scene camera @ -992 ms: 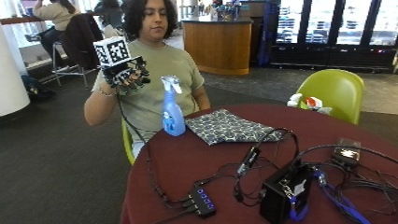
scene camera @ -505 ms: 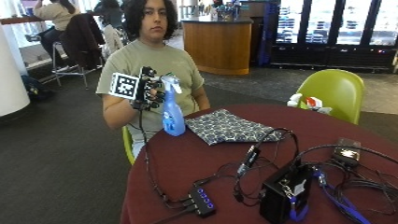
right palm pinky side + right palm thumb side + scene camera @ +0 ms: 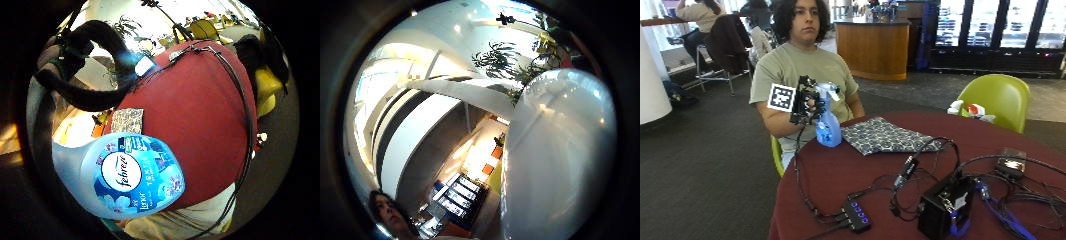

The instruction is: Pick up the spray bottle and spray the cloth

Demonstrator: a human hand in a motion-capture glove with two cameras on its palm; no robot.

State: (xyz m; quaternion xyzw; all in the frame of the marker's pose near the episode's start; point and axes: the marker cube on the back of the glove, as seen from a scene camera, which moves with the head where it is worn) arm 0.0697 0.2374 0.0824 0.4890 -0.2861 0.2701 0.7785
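Outside view: gloved right hand (image 3: 806,102) at the neck of the blue spray bottle (image 3: 828,122), fingers curled toward it just under the white trigger head; whether they close round it cannot be told. Bottle upright at the worktop (image 3: 906,200) edge, about 10 o'clock of the round top. Patterned cloth (image 3: 887,136) flat just beside the bottle, toward 3 o'clock from it. Black box (image 3: 947,209) and cable hub (image 3: 854,216) nearer the camera, well apart from both.

Little-finger palm view: bottle label close and large, cloth small beyond it on the red top, one black finger (image 3: 95,65) arched above.

Thumb palm view: only the bottle's pale rounded side (image 3: 555,160), close; no cloth.
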